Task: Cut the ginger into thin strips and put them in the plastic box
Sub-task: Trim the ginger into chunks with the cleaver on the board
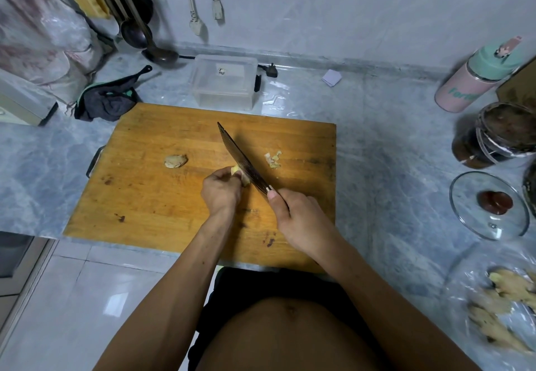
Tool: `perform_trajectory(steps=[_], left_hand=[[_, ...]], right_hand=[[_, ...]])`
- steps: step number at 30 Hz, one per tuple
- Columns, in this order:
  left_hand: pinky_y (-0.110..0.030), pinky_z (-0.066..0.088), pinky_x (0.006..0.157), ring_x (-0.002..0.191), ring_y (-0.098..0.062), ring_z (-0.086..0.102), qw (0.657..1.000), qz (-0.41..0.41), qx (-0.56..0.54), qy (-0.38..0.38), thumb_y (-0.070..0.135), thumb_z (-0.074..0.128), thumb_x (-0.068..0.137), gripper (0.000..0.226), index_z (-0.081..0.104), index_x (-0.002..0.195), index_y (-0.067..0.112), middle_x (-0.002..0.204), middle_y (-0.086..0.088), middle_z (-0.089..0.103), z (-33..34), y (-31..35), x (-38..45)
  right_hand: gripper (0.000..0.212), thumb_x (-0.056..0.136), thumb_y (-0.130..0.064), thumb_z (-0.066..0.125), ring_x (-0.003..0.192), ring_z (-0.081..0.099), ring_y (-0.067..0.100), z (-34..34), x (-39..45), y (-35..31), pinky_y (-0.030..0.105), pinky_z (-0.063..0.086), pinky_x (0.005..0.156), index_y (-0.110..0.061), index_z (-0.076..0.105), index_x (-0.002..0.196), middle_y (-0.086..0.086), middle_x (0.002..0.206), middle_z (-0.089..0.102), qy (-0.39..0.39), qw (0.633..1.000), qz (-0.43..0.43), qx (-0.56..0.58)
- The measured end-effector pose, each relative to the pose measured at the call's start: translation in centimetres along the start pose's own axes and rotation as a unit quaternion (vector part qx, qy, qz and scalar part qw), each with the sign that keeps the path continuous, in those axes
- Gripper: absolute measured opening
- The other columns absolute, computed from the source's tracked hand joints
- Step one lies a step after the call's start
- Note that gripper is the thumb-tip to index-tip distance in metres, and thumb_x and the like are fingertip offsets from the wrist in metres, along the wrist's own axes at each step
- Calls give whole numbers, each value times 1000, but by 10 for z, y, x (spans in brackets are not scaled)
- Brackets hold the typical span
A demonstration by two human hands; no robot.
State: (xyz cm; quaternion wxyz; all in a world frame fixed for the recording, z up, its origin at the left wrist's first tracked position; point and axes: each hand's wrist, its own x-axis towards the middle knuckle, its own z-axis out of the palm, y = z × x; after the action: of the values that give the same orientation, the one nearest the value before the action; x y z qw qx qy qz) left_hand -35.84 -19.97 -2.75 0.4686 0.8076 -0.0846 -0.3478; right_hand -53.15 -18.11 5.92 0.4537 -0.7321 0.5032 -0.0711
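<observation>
A wooden cutting board [150, 196] lies on the marble counter. My left hand [222, 191] pins a yellow ginger piece [237, 171] to the board near its middle. The dark blade of a knife [240, 159] rests against that ginger on its right side, with my right hand [298, 220] shut around the handle. Another ginger chunk [175, 161] lies to the left on the board. A small heap of ginger bits [273, 159] lies right of the blade. The clear plastic box [224, 82] stands just behind the board; I see nothing inside it.
A dark cloth [107, 98] lies at the board's back left corner, ladles [150, 43] behind it. On the right stand a pink bottle [475, 78], a dark jar [493, 136], a glass lid [490, 205] and a bag of whole ginger [504, 307].
</observation>
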Motion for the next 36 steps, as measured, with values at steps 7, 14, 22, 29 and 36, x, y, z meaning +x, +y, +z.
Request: perform_trajectory(steps=[7,14,22,29,36], left_hand=[[-40,59,84,85,-26,72,999,13,30,9,22,74,84,10,72,94,20,92,-8,75,0,4,-2],[-40,57,86,87,-28,71,997,51,58,8,13,68,89,8,69,97,17,92,-12,74,0,6,-9],[-42,58,86,89,-27,71,997,50,57,1,5,65,86,14,70,96,15,93,-7,73,1,0,-4],[-38,57,84,84,-21,68,994,84,63,4,2,64,86,16,71,88,16,84,-2,70,-1,2,-8],[-44,58,86,91,-26,70,996,64,57,-11,14,58,76,29,75,98,7,92,-9,75,-2,-3,-4]], right_hand=[[42,105,-51,29,78,50,18,1,2,2,31,33,65,-30,42,72,0,79,53,-10,1000,4,-4],[40,106,-49,30,72,48,15,3,4,4,30,30,56,-29,42,73,-3,74,51,-21,1000,-4,1],[39,106,-50,30,81,52,21,7,14,8,33,36,69,-27,44,78,0,80,53,-42,999,1,23],[39,105,-52,29,84,51,21,13,30,11,36,38,72,-31,42,75,-1,81,52,-40,999,2,19],[35,106,-52,24,110,52,29,22,31,3,48,48,93,-27,47,97,10,103,58,-59,998,28,8]])
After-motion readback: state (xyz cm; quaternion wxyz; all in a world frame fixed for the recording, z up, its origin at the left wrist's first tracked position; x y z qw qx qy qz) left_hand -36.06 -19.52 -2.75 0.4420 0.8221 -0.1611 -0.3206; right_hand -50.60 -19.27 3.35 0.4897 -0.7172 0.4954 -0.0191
